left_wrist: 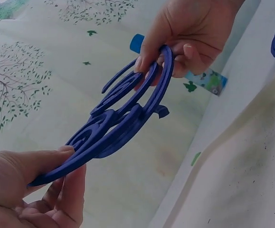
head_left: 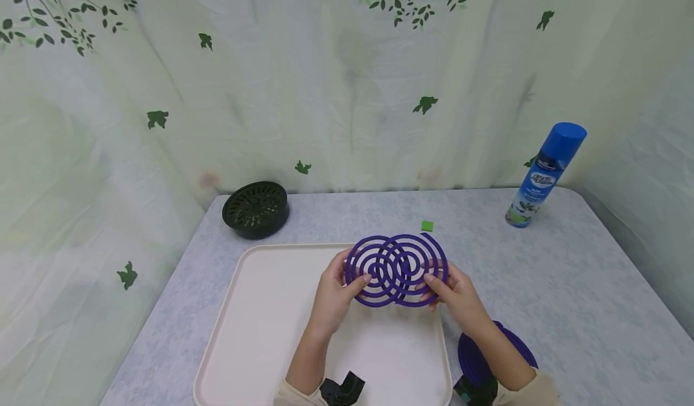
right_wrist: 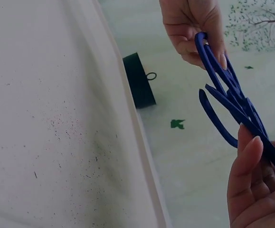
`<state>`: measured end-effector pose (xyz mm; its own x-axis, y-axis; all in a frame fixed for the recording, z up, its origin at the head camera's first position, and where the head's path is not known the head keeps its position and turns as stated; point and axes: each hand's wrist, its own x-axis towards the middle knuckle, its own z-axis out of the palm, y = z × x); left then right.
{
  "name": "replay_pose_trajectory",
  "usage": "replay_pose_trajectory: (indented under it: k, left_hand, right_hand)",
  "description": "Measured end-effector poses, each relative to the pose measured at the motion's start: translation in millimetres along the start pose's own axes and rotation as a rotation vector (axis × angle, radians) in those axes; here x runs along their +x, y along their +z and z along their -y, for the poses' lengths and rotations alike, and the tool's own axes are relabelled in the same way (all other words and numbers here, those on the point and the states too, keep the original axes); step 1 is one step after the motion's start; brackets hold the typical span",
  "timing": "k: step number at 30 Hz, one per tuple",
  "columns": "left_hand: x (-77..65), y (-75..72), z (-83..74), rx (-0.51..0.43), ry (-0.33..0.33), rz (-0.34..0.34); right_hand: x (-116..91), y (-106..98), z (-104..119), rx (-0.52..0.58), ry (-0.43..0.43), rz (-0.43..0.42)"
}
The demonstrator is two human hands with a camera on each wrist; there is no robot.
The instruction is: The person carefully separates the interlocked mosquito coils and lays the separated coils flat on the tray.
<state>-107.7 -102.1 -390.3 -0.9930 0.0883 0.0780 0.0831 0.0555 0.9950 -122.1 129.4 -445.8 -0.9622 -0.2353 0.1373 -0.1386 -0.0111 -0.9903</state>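
Observation:
Two purple-blue mosquito coils (head_left: pixel 446 267) are held up above the tray, overlapping and interlocked in the middle. My left hand (head_left: pixel 334 291) pinches the left coil, its thumb on the near face and its fingers behind. On the opposite side, my right hand (head_left: pixel 461 294) pinches the right coil the same way. The left wrist view shows the coils edge-on and slightly askew, with the left hand (left_wrist: pixel 28 190) at lower left. Under my right forearm lies a stack of more coils (head_left: pixel 473 361), partly hidden by the arm.
A cream tray (head_left: pixel 260 309) lies beneath the hands, with dark crumbs on it in the right wrist view. A round black perforated holder (head_left: pixel 257 210) stands back left. A blue spray can (head_left: pixel 542 174) stands back right. A small green piece (head_left: pixel 427 226) lies behind the coils.

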Motion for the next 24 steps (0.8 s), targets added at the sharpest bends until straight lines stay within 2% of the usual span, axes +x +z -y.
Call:
replay_pose_trajectory:
  k: [4,8,12,14,20,24]
  left_hand:
    - [0.8,-6.6,1.6,-0.022,-0.014,0.038]
    - [4.2,-12.2,10.8,-0.069,-0.036,0.044]
    - [9.4,-11.4,23.4,-0.102,-0.027,-0.006]
    - [10.2,-9.0,26.6,-0.112,-0.001,-0.042]
    - [10.0,-3.1,30.0,-0.127,0.080,-0.131]
    - [9.8,-3.3,29.5,-0.127,0.090,-0.148]
  right_hand:
    - [0.9,-5.2,2.2,-0.005,0.015,0.022]
    - [1.3,-8.1,4.4,0.020,0.032,-0.017]
    - [0.6,-5.0,2.8,0.059,0.027,-0.062]
    - [-0.1,-1.2,0.9,0.100,0.032,-0.070]
    - [-4.4,14.1,-4.3,0.241,0.028,-0.078]
    - [-5.0,18.6,-4.8,0.251,-0.006,-0.120]
